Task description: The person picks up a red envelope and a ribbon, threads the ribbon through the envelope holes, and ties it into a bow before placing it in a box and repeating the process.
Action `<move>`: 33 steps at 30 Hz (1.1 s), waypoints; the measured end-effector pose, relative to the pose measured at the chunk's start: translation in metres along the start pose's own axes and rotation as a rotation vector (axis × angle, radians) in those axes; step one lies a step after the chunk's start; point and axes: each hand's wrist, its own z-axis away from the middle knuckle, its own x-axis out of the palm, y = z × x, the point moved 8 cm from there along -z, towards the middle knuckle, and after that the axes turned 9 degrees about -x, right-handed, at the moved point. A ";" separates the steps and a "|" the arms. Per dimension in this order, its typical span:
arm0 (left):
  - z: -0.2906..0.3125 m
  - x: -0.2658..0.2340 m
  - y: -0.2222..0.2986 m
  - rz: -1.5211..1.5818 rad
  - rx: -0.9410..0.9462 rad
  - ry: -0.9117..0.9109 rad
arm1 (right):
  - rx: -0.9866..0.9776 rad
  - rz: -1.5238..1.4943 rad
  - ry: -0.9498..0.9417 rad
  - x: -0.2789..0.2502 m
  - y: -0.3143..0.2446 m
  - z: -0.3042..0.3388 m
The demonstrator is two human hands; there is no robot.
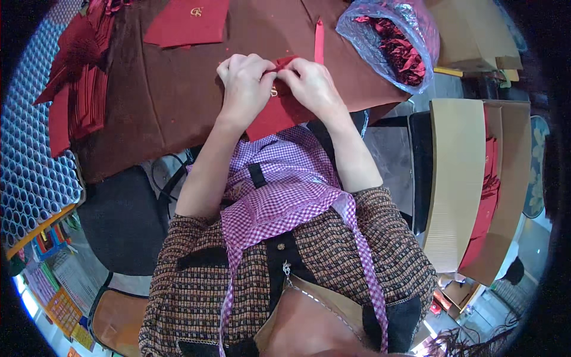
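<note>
A flat red bag (275,119) with a small gold mark lies at the near table edge, its lower part reaching toward my lap. My left hand (244,83) is closed in a pinch at its upper end. Facing it, my right hand (312,86) pinches the same end, fingertips almost touching the left ones. A bit of red material shows between the fingers; I cannot make out what it is. Beyond my right hand lies a narrow red strip (319,43). Another flat red bag (189,22) with a gold mark rests farther away, left of centre.
A clear plastic bag (351,27) holding crumpled dark-red shiny pieces lies open at the far right of the brown-covered table (140,119). Stacked red bags (83,104) fill the left side. A cardboard box (455,178) with red items stands at right, and a black chair (122,220) at left.
</note>
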 end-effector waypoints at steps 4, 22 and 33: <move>0.000 -0.004 0.008 -0.034 -0.014 0.002 | -0.075 -0.062 0.003 -0.010 -0.009 0.009; -0.018 0.021 0.003 0.309 -0.230 -0.604 | -0.301 0.164 0.067 -0.031 -0.025 0.025; -0.012 0.036 0.011 0.203 -0.120 -0.742 | -0.296 0.136 0.037 -0.038 -0.027 0.028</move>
